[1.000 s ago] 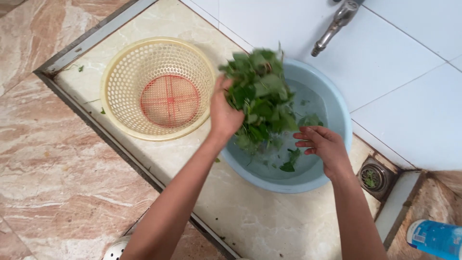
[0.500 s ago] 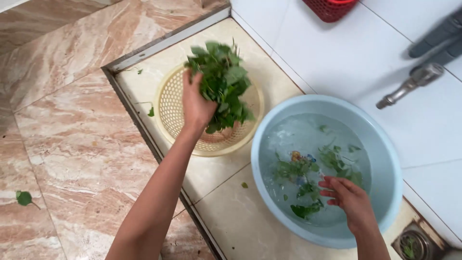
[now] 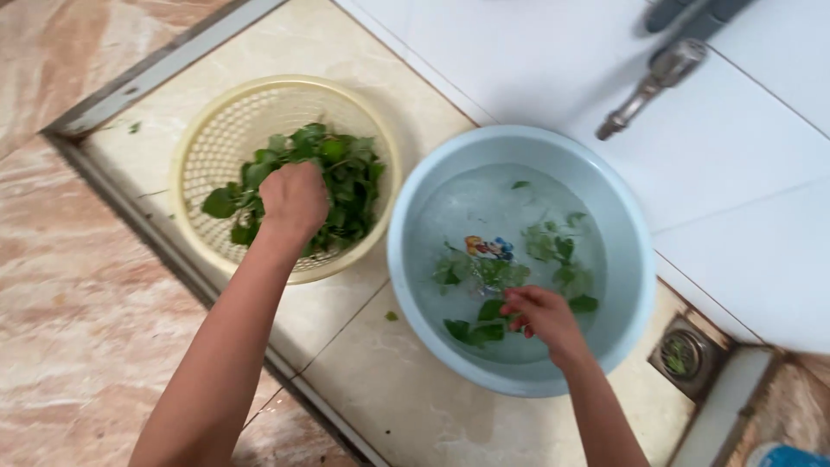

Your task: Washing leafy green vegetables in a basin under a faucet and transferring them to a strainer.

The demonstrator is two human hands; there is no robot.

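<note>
My left hand (image 3: pixel 294 201) is down in a yellow plastic basket (image 3: pixel 207 147), closed on a bunch of green leafy vegetables (image 3: pixel 341 186) that rests in it. A light blue basin (image 3: pixel 605 207) holding water stands to the right of the basket. Loose green leaves (image 3: pixel 562 255) float in the water. Over the basin's near side, my right hand (image 3: pixel 540 316) has its fingers pinched on some of those floating leaves (image 3: pixel 474 330).
A metal tap (image 3: pixel 648 86) sticks out of the white tiled wall above the basin. A floor drain (image 3: pixel 681 353) lies at the lower right. A raised edge separates the pale wet tiles from the marbled brown floor (image 3: pixel 69 285) on the left.
My left hand carried the bunch of greens out of the basin, over to the basket, and lowered it in. My right hand stayed in the basin water among the leftover leaves.
</note>
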